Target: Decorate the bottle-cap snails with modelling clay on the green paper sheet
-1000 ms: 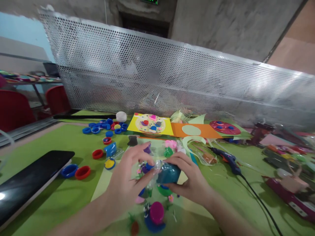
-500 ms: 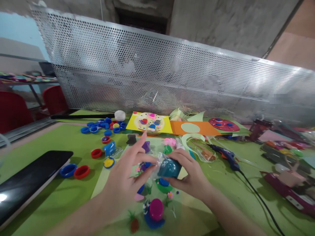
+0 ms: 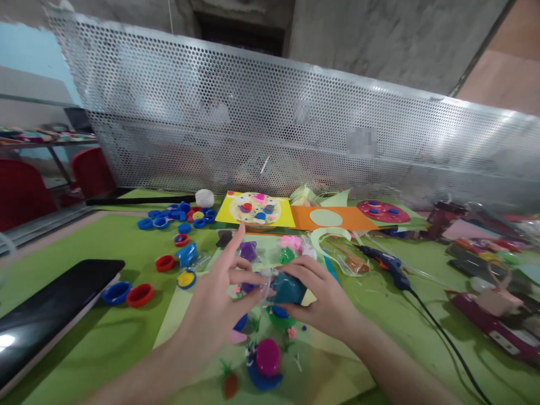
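One finger of the left hand [image 3: 206, 295] sticks up; its thumb and other fingers pinch clear plastic [image 3: 265, 288]. The right hand [image 3: 323, 298] curls its fingers around a shiny blue-green lump [image 3: 289, 288], held over the pale sheet [image 3: 329, 371] on the green bench [image 3: 93, 236].

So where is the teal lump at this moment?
In the head view, below the centre: the right hand grips the teal lump and the left hand pinches its clear wrapping.

The left hand [image 3: 213, 295] and right hand [image 3: 323, 289] are bare and slim-fingered, above slender bare forearms [image 3: 390, 351]
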`<state>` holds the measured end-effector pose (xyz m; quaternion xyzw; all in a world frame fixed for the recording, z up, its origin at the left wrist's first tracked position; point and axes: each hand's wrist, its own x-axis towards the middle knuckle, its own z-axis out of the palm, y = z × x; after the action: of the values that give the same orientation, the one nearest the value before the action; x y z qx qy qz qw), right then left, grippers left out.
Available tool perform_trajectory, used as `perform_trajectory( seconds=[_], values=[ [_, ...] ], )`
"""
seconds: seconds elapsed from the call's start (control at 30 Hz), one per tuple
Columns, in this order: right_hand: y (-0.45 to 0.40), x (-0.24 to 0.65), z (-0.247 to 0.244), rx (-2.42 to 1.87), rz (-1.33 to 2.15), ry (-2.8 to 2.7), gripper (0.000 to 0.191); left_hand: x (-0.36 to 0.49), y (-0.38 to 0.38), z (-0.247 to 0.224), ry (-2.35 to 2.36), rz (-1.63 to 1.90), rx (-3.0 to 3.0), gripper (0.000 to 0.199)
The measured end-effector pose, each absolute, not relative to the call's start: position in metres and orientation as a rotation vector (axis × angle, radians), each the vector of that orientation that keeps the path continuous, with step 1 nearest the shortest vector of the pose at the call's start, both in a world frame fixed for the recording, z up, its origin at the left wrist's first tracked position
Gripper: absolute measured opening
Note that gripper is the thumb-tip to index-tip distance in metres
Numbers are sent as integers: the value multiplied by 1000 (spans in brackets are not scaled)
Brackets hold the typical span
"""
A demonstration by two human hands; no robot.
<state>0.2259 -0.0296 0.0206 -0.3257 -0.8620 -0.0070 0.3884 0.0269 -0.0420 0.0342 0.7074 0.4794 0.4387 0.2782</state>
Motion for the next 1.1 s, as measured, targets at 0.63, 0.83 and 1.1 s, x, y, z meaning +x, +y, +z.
perform_trajectory(
  seconds=[0.63,0.83,1.1],
  values=[
    [-27,228,21,-827,35,-2187,36,32,-38,38,1152,1103,1345,89],
    [-25,230,19,-852,17,-2148,33,34,-32,38,1116,1073,1170,88],
    [-26,229,21,-856,1,-2132,33,27,-35,35,1185,1104,1578,96]
  ],
)
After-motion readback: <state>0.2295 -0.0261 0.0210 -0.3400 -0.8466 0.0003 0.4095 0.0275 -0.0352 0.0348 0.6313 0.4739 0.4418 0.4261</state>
